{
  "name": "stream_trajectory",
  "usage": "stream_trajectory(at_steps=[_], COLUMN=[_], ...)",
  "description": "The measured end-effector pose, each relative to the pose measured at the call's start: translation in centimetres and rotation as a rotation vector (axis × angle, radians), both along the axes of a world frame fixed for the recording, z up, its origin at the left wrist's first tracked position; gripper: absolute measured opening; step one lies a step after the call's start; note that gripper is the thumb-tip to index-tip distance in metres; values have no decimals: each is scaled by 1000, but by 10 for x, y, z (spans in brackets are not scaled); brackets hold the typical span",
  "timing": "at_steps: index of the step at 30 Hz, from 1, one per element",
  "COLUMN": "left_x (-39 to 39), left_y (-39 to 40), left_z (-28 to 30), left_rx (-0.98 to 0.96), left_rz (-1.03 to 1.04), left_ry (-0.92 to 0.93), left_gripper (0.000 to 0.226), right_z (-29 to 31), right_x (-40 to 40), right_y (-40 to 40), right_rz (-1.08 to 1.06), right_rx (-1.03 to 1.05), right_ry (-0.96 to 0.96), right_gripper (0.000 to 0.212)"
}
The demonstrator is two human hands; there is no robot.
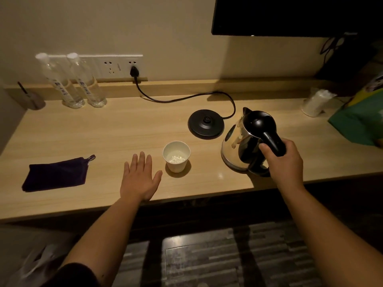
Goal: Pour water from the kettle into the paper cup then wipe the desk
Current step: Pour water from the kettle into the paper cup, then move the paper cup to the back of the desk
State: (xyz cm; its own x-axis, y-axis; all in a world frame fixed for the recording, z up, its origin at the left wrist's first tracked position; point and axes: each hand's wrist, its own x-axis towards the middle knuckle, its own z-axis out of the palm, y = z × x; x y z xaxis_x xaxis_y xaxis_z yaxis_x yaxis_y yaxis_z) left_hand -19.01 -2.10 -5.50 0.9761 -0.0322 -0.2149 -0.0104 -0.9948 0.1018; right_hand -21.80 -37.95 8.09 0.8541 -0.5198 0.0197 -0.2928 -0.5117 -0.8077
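Holding the kettle handle tight in the right hand, just right of the cup with water in it, set it down softly while the open left hand lies flat near the cloth.

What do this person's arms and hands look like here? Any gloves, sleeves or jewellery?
Both hands are bare: no gloves, and no rings or watch that I can make out on the left hand or the right hand. Both forearms are uncovered too. A dark sleeve edge shows on the left upper arm at the bottom of the view; the right arm leaves the frame before any sleeve shows.
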Motion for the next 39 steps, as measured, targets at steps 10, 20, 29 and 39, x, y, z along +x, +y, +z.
stream_trajectory(at_steps=[10,20,29,39], left_x=[-3,-4,29,146], left_y=[-11,-40,-6,51], left_z=[34,53,50,57], left_rx=[-479,-939,-1221,-1006], left_rz=[141,206,428,218], left_ry=[-28,34,59,-35], left_gripper=[65,48,42,56], right_z=[-49,-78,-73,-68], right_x=[-38,16,76,187], right_y=[114,176,200,253], right_rz=[631,509,610,624], right_rx=[-171,288,457,369], right_ry=[161,287,318,270], right_gripper=[53,58,52,56])
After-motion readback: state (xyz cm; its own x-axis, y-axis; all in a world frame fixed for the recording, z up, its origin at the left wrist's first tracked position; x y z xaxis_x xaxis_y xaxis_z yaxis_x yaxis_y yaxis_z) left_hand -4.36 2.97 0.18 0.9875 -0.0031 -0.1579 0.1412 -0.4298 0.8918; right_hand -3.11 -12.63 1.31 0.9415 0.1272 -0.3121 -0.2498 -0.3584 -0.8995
